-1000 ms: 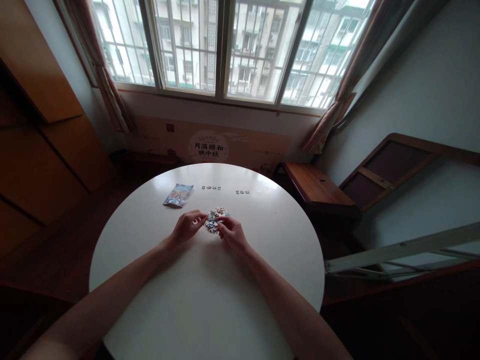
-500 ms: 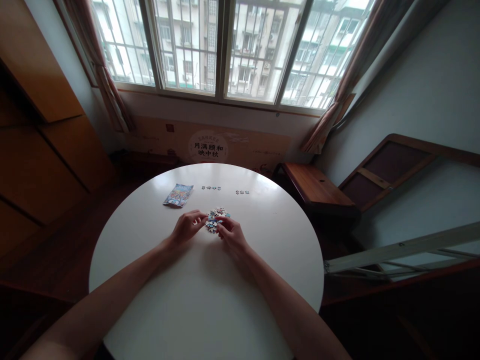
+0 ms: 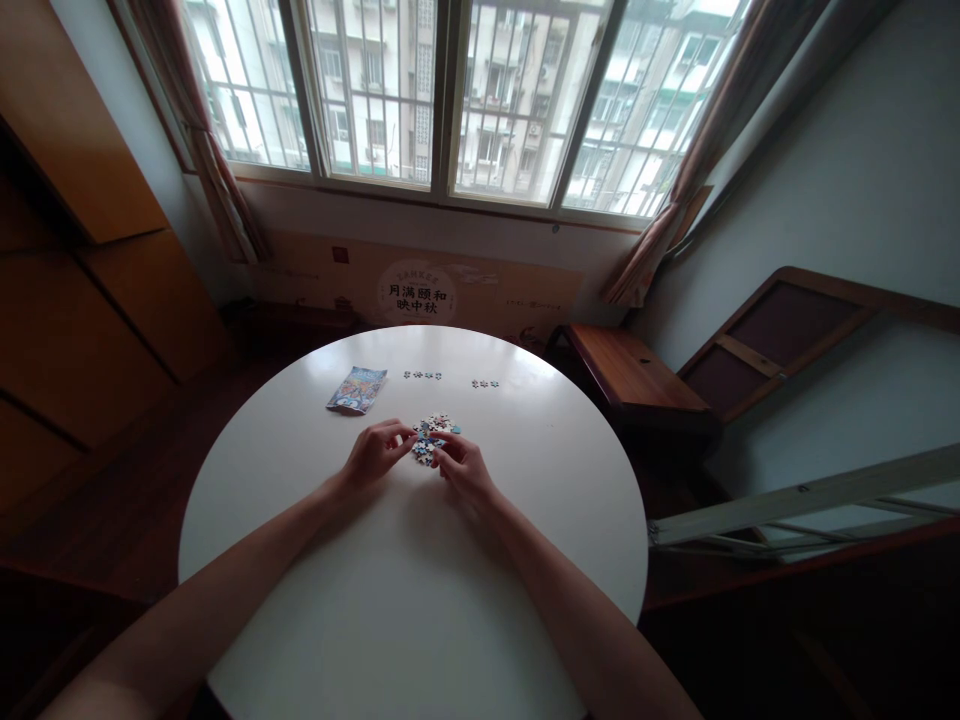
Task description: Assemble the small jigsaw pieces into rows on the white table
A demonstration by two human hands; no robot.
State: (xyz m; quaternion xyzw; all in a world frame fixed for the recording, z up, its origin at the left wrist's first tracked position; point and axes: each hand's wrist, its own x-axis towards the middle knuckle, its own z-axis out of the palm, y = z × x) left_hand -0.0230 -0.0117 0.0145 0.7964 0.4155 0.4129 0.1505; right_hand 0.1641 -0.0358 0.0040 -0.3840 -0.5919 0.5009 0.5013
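Observation:
A small heap of loose jigsaw pieces [image 3: 433,432] lies near the middle of the round white table [image 3: 315,600]. My left hand [image 3: 376,450] rests at the heap's left edge, fingers curled and pinched at the pieces. My right hand [image 3: 463,465] is at the heap's near right edge, fingers also pinched together on pieces. What each pinch holds is too small to name.
A blue printed packet [image 3: 357,389] lies beyond my left hand. Two short rows of joined pieces, one [image 3: 422,376] and another [image 3: 485,384], sit near the far edge. A wooden bench [image 3: 630,372] and a leaning frame [image 3: 780,335] stand right of the table; windows are behind.
Both hands have stayed at the heap, with only small finger shifts; my right hand has edged slightly up towards the pieces.

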